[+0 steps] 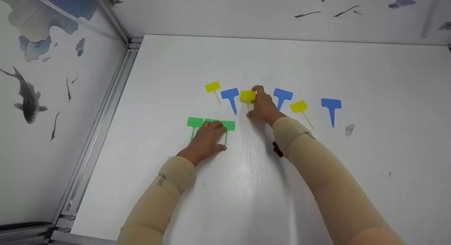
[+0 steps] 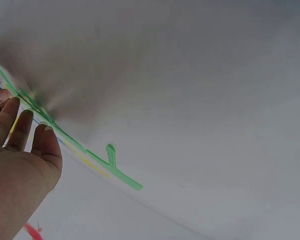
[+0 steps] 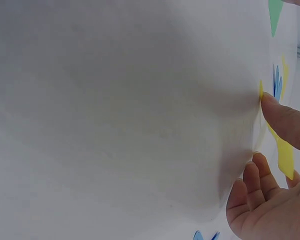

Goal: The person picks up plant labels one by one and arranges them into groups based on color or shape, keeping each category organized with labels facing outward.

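Three green T-shaped plant labels lie side by side; the left green plant label (image 1: 195, 122) and right green plant label (image 1: 229, 125) show best, the middle one being mostly covered. Over them is my left hand (image 1: 208, 139), fingertips at the labels' heads and thumb beside the right one's stem tip. In the left wrist view its fingers are relaxed above a green plant label (image 2: 126, 178). My right hand (image 1: 262, 105) spans a yellow plant label (image 1: 248, 96), thumb at the stem tip and a finger at the head. The right wrist view shows that yellow label (image 3: 285, 157) between them.
A blue label (image 1: 230, 93) and a yellow label (image 1: 212, 86) lie left of my right hand. To its right are a blue label (image 1: 283, 94), a yellow label (image 1: 299, 106) and another blue label (image 1: 331, 103). Walls border the white table (image 1: 387, 202) at left and back.
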Available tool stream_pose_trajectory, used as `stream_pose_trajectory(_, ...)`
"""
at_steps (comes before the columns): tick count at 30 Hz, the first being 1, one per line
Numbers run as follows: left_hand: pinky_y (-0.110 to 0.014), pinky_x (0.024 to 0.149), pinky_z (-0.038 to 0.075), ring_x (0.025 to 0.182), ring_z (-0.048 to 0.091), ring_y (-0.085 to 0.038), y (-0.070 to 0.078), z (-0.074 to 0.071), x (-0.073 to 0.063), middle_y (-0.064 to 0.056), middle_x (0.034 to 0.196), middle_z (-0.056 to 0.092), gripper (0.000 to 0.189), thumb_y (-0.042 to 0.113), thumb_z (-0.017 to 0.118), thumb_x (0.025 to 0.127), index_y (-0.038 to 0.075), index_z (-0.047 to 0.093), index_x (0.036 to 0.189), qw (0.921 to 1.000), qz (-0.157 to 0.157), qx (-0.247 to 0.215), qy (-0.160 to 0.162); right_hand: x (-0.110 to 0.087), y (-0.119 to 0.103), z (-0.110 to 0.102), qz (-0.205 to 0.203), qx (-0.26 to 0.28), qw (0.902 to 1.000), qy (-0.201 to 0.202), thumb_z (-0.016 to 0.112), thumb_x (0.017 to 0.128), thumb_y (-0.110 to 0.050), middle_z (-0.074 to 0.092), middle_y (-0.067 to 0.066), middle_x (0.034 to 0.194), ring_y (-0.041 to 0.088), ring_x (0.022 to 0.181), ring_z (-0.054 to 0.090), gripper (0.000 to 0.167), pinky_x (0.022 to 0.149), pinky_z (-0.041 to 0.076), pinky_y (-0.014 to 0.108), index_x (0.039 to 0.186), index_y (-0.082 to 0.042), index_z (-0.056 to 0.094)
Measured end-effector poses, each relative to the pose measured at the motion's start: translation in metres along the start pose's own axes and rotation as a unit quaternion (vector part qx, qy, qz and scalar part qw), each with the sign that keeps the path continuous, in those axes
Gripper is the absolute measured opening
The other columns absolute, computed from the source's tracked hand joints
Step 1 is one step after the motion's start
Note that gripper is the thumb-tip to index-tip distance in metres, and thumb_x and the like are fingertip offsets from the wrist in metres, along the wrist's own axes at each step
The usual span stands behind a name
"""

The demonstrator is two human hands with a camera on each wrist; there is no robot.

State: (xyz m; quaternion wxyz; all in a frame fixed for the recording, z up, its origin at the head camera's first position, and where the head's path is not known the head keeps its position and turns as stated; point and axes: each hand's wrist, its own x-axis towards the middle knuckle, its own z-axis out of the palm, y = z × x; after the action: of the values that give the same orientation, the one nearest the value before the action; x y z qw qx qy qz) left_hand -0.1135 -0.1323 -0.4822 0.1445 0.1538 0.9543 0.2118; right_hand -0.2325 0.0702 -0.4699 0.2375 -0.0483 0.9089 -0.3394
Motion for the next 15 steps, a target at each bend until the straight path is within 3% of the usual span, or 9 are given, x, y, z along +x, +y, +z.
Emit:
stream_pose_trajectory(9,-0.039,0.112,0.03,0.132,0.033,-0.026,0.0006,0.0,0.0012,-0.006,0.145,0.043,0.059,0.029,0.074,0.085,0.01,0.052,0.137,0.9999,-0.014,0.001,-0.006,-0.002,0.0023,-0.0012,0.0,0.042,0.9991,-0.008,0.068,0.087,-0.001,0.05,0.01,0.107,0.026,0.099,0.048,0.081,0.095,0.039,0.035,0.143,-0.019,0.012)
stream_pose_trajectory(15,-0.039,0.112,0.029,0.133,0.033,-0.026,0.0016,0.0003,0.0018,-0.006,0.145,0.043,0.059,0.029,0.074,0.085,0.011,0.052,0.137,0.9998,-0.019,-0.002,-0.009,-0.0049,0.0007,-0.0024,0.02,0.053,0.9982,-0.016,0.066,0.089,-0.003,0.05,0.008,0.099,0.025,0.093,0.049,0.082,0.089,0.04,0.033,0.145,-0.022,0.01)
